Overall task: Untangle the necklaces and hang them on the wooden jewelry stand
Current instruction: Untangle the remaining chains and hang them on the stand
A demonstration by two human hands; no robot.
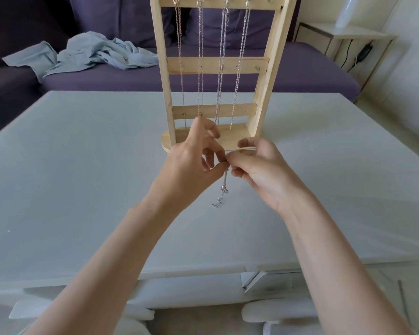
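Note:
A wooden jewelry stand (217, 65) stands upright at the middle of the pale table (82, 165). Several silver necklaces (240, 56) hang from hooks on its top bar. Just in front of the stand's base, my left hand (194, 160) and my right hand (261, 170) meet. Both pinch the same thin silver chain (224, 187) between thumb and fingers. The chain's loose end, with its clasp, dangles below my fingers down to the tabletop.
A purple sofa (300, 73) runs behind the table, with a crumpled light-blue garment (87, 54) on its seat. A white side table (344, 37) with cables stands at the back right. White chair parts (276, 313) show below the table's near edge.

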